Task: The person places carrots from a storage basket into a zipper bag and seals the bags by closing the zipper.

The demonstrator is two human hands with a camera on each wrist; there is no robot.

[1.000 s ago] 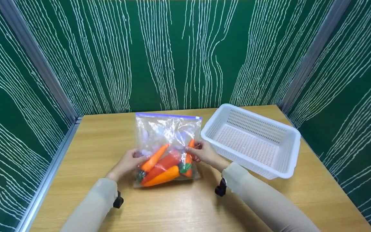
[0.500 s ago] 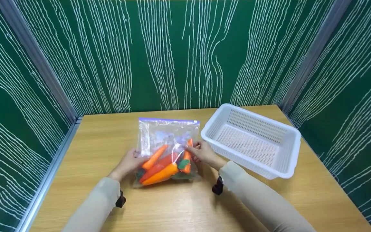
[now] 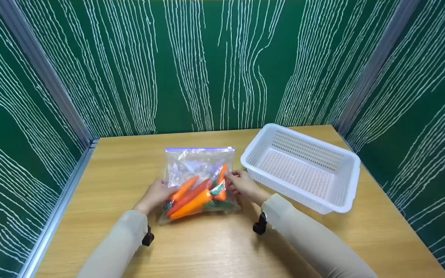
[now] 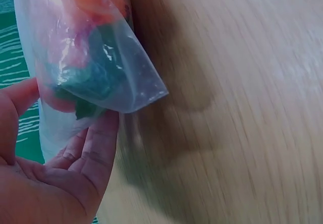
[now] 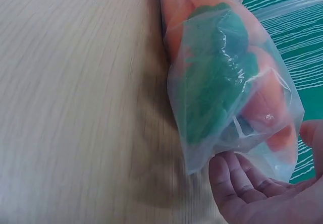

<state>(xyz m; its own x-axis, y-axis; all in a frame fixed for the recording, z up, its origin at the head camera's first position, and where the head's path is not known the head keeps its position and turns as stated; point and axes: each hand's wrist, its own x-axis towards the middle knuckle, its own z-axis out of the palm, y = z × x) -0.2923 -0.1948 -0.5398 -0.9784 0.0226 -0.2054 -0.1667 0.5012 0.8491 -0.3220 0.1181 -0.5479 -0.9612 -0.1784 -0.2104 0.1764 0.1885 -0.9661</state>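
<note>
A clear zip bag (image 3: 197, 164) with a purple top strip stands on the table in the head view, between both hands. Inside lie orange carrots (image 3: 191, 205), a long red piece (image 3: 193, 194) and green leafy tops (image 3: 218, 189). My left hand (image 3: 157, 194) grips the bag's left side, thumb on one face and fingers behind it. On the right side my right hand (image 3: 245, 186) holds the plastic likewise. The left wrist view shows a bag corner (image 4: 144, 85) jutting past the fingers (image 4: 101, 148). Green leaves (image 5: 212, 88) press against the plastic in the right wrist view.
A white perforated basket (image 3: 284, 189) stands at the right on the wooden table (image 3: 214, 251), close to my right hand. Green walls (image 3: 222, 69) with white wavy lines enclose the table at the back and sides. Dark wrist cameras (image 3: 260, 224) hang below both sleeves.
The bag's zip edge has come down lower in the view. The carrots have shifted slightly, the right one moving left and up. Both hands keep their places on the sides with small shifts.
</note>
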